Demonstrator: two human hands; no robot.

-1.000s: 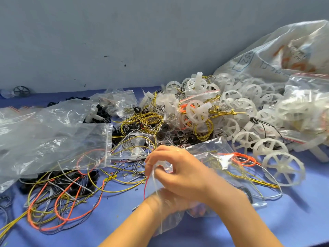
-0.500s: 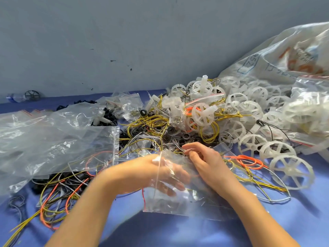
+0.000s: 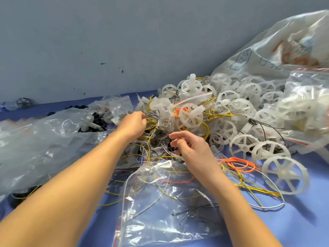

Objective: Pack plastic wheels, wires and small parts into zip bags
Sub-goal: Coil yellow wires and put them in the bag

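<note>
The left hand [image 3: 132, 123] has its curled fingers in the wires [image 3: 217, 114], grip not visible, the right hand [image 3: 191, 146] hovers loosely curled, empty, and the bag [image 3: 160, 211] lies under the right forearm.

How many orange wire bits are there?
3: a coil on the blue table right of the right hand, a bunch beside a white wheel, a strand showing through the clear bag. More may be hidden.
</note>
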